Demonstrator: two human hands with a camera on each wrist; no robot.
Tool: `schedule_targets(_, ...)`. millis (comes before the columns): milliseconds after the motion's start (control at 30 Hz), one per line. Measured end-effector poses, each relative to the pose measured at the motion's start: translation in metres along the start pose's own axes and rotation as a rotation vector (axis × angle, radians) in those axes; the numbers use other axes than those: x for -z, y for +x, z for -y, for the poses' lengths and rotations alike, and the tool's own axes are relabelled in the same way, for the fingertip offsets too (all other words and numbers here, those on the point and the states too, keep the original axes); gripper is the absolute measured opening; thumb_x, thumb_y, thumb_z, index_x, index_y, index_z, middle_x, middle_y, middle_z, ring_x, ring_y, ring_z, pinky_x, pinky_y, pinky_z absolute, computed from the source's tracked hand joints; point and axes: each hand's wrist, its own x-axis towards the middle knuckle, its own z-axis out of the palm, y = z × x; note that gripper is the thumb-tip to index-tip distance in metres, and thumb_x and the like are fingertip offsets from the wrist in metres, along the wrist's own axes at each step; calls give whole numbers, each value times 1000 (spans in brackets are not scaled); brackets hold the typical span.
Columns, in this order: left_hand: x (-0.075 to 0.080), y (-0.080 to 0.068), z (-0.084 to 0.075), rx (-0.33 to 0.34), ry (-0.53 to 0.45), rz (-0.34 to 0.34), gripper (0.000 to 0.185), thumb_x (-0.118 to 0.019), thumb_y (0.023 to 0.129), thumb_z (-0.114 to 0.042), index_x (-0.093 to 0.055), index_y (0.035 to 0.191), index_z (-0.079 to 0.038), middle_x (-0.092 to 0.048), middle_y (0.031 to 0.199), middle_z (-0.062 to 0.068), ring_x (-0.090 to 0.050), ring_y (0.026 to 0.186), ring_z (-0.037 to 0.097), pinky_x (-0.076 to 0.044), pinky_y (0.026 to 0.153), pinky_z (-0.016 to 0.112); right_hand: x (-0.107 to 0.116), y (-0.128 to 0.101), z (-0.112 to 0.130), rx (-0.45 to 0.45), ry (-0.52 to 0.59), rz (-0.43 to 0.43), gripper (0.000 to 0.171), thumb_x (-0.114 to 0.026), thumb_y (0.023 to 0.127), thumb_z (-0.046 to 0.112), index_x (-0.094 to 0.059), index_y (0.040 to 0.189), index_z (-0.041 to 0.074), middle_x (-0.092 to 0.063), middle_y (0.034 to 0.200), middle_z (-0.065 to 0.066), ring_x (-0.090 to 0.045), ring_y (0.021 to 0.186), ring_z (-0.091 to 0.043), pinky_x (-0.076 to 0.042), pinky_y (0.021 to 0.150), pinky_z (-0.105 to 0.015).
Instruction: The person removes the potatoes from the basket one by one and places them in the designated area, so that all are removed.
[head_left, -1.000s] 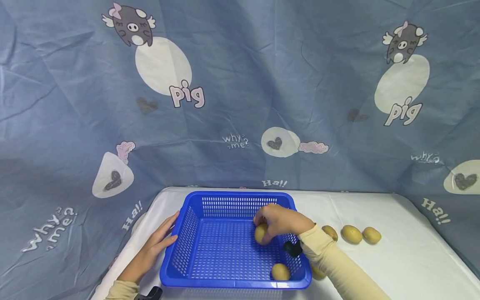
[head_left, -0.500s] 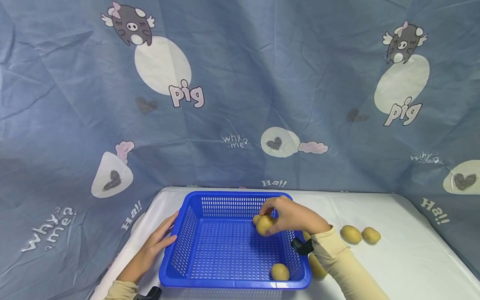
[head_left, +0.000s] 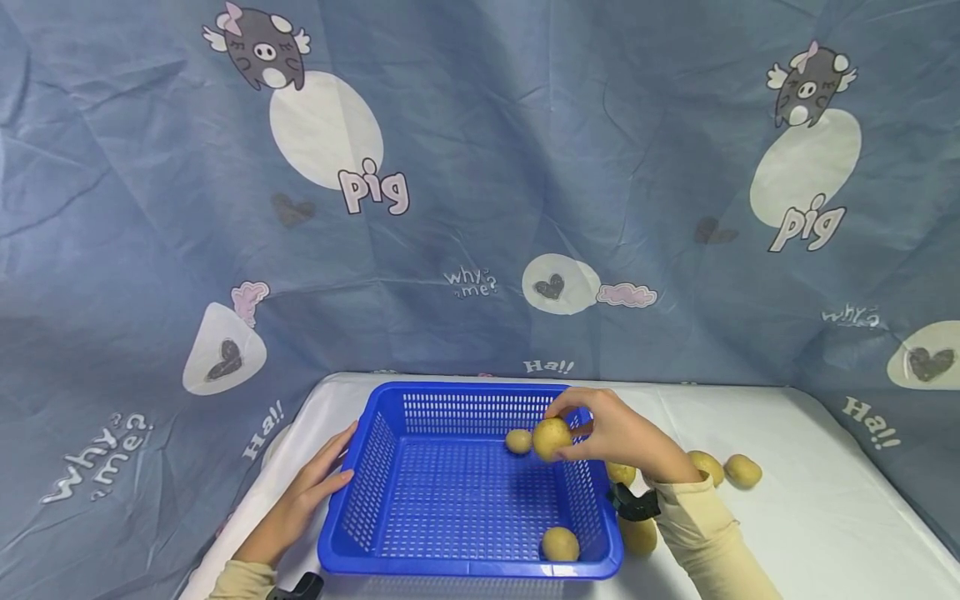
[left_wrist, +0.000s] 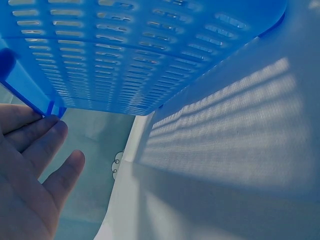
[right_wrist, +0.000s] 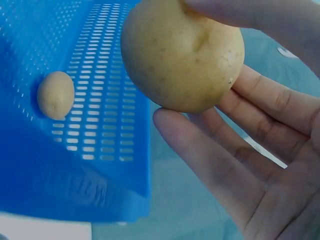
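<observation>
My right hand [head_left: 600, 433] pinches a yellow-brown potato [head_left: 551, 438] between thumb and fingers, holding it in the air over the right part of the blue plastic basket [head_left: 465, 569]. In the right wrist view the potato [right_wrist: 182, 55] sits at my fingertips [right_wrist: 235, 165], above the basket's slotted wall [right_wrist: 100, 125]. A small potato [head_left: 517, 441] lies on the basket floor near the far wall, and another potato [head_left: 560, 543] lies at the front right corner. My left hand [head_left: 315, 487] rests with straight fingers against the basket's left side; its fingers [left_wrist: 30, 165] touch the rim.
Several more potatoes lie on the white table [head_left: 810, 517] to the right of the basket: two far right [head_left: 742, 471], one close to the basket wall [head_left: 621, 472], one near the front [head_left: 639, 535]. A blue printed cloth [head_left: 480, 208] hangs behind the table.
My right hand has lifted the potato off the basket floor and carried it up and to the right. The small potato behind it is now uncovered. The left hand has stayed put.
</observation>
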Motion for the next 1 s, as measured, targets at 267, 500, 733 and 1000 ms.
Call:
schedule_targets(267, 0, 0, -3, -6, -6, 2, 63, -47, 104, -12, -27, 163, -5, -35, 162, 28, -37, 137, -12, -32, 110, 6, 7, -22, -5, -51, 37, -137, 43, -94, 75, 26, -71, 112, 21, -72, 116, 3, -66, 111, -21, -64, 82, -28)
schedule_targets(500, -1, 0, -4, -51, -19, -6, 62, -47, 104, -9, -28, 162, -2, -35, 160, 32, -38, 137, -13, -29, 109, 2, 13, -42, -14, -17, 79, -221, 45, -94, 76, 19, -72, 115, 17, -73, 117, -2, -67, 108, -7, -64, 84, -27)
schedule_targets(733, -2, 0, -3, -21, -22, 2, 62, -47, 105, -11, -26, 163, -4, -30, 164, 31, -27, 141, -20, -19, 108, -4, 13, -60, -26, -43, 91, -289, 42, -93, 76, 20, -72, 113, 15, -72, 116, -5, -67, 106, -3, -64, 83, -27)
schedule_targets(1000, -1, -1, -2, -14, -9, 4, 63, -47, 105, -11, -26, 163, -3, -30, 164, 32, -29, 140, -20, -21, 109, -3, 10, -78, -37, -85, 132, -325, 44, -94, 75, 16, -71, 113, 14, -72, 116, -7, -70, 103, -3, -65, 82, -29)
